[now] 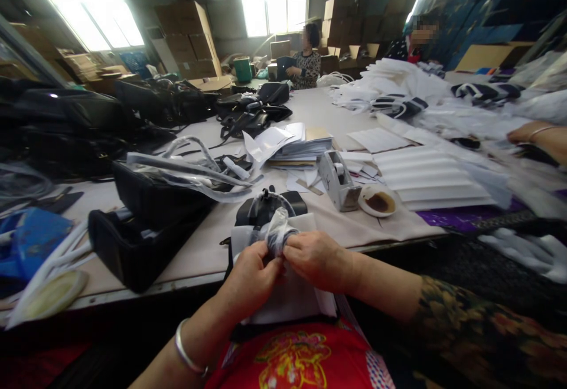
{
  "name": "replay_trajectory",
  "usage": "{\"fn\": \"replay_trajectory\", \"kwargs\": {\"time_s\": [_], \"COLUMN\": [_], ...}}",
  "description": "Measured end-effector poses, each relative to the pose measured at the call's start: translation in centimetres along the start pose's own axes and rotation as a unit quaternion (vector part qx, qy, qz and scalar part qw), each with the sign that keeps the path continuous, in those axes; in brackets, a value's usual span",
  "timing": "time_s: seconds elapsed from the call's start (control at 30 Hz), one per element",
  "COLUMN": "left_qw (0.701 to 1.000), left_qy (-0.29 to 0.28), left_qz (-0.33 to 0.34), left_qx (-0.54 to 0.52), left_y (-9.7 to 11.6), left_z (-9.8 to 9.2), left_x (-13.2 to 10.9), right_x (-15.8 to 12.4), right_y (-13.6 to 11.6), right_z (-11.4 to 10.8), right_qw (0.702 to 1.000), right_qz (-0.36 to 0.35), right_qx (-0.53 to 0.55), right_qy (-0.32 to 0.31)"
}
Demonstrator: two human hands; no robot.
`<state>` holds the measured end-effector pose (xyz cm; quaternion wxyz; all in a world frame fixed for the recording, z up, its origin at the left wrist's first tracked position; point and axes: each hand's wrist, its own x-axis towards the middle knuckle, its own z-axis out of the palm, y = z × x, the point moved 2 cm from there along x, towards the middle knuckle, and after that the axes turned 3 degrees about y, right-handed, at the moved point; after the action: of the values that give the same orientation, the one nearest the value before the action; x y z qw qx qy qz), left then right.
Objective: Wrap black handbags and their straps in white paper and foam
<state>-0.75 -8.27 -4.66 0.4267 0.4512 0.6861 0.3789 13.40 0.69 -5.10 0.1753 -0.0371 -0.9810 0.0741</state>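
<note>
Between the grips: plastic wrap (279,232), soft, likely slippery; hold at the bunched neck. Left hand (253,277) and right hand (316,259) pinch it.

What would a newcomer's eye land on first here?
The left hand and right hand together pinch a plastic-wrapped strap at the near edge of the table. To their left sits an open black bag. Behind them, a tape dispenser stands beside a small dish with brown residue.
</note>
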Motion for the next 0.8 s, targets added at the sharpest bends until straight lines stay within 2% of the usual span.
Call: {"fn": "replay_trajectory", "kwargs": {"time_s": [0.13, 0.23, 0.37, 0.43, 0.5, 0.6, 0.7, 0.8], "left_qw": [0.978, 0.973, 0.996, 0.997, 0.99, 0.976, 0.971, 0.969], "left_qy": [0.061, 0.047, -0.057, -0.072, -0.057, -0.016, 0.009, 0.029], "left_qz": [0.096, 0.118, 0.028, -0.03, -0.067, -0.081, -0.082, -0.093], "left_qx": [0.173, 0.194, 0.062, -0.027, -0.112, -0.199, -0.222, -0.227], "left_y": [0.5, 1.0, 1.2, 0.9, 0.6, 0.5, 0.7, 1.0], "left_z": [-0.4, -0.9, -1.5, -1.5, -1.3, -0.7, -0.1, 0.2], "left_x": [-0.4, -1.0, -1.6, -1.7, -1.7, -1.5, -1.2, -0.9], "right_x": [-0.1, -0.3, -0.4, -0.5, -0.7, -1.0, -1.1, -0.9], "right_y": [0.0, -0.3, -0.8, -1.1, -1.4, -1.8, -2.4, -2.9], "right_z": [0.4, 0.5, 0.6, 0.7, 0.7, 0.9, 1.2, 1.5], "right_qw": [0.996, 0.978, 0.924, 0.887, 0.849, 0.801, 0.759, 0.706], "right_qz": [0.03, 0.051, 0.11, 0.16, 0.21, 0.263, 0.314, 0.357], "right_qx": [0.08, 0.194, 0.353, 0.423, 0.479, 0.534, 0.568, 0.607], "right_qy": [0.016, 0.059, 0.097, 0.091, 0.081, 0.063, 0.057, 0.075]}}
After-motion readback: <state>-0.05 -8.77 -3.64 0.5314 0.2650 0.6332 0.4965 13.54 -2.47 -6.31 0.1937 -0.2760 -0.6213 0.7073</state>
